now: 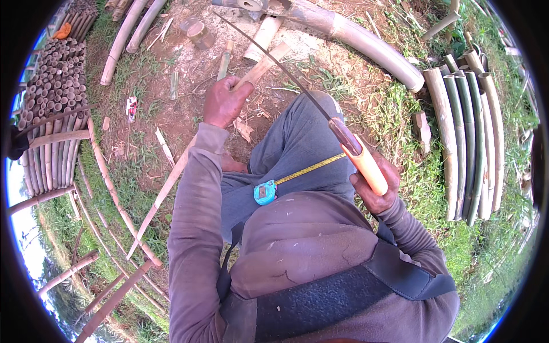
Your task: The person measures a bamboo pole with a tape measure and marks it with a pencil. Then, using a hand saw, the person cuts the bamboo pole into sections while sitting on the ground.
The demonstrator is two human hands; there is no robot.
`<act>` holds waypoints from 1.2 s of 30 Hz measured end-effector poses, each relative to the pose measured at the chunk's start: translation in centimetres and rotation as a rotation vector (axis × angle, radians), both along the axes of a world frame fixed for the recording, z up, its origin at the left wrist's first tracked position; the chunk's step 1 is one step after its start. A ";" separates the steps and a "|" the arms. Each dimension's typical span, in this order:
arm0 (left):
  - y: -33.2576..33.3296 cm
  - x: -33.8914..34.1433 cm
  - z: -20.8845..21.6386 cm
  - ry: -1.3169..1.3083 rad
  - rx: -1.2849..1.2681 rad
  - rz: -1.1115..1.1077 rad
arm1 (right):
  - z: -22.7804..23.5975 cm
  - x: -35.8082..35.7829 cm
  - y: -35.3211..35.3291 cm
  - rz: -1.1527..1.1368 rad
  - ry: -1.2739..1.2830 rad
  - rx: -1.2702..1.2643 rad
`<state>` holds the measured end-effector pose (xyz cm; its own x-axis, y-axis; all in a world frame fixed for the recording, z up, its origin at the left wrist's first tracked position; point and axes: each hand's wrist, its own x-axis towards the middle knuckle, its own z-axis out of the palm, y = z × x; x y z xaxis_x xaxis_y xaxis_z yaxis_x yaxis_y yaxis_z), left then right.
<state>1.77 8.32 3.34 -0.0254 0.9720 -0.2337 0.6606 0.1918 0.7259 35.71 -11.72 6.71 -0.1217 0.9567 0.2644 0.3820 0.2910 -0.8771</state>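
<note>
My left hand (224,104) is closed around a long split bamboo strip (166,191). The strip slants from the upper middle down past my left forearm. In my right hand (389,184) is the orange handle of a long-bladed tool (370,170). Its thin dark blade, seen edge-on, points up and left, crossing the strip's upper end in view; I cannot tell whether they touch. A blue tape measure (264,193) lies on my lap, its yellow tape (309,168) drawn out toward my right hand. The tape's far end is hidden behind the handle.
Bamboo poles (457,143) lie side by side at right. A thick bamboo pole (366,40) stretches across the top. Cut bamboo pieces are stacked (57,86) at far left, near a pole frame (106,171). A jar (200,35) and bamboo scraps lie ahead.
</note>
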 end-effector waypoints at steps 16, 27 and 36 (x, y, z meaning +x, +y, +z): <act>2.4 -2.6 3.8 0.072 0.018 -0.031 | -0.4 -2.3 0.7 0.119 0.023 0.069; 3.7 -3.5 4.0 -0.053 0.020 -0.038 | -0.4 -4.7 1.8 0.049 0.030 0.034; 3.3 -2.7 4.0 0.057 0.085 -0.037 | 1.0 -6.3 3.5 0.022 0.002 0.030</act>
<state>-0.90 11.65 7.32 0.0005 0.9888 -0.1492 0.7065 0.1053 0.6999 29.43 -8.18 7.69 -0.1422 0.9453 0.2934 0.3731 0.3258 -0.8687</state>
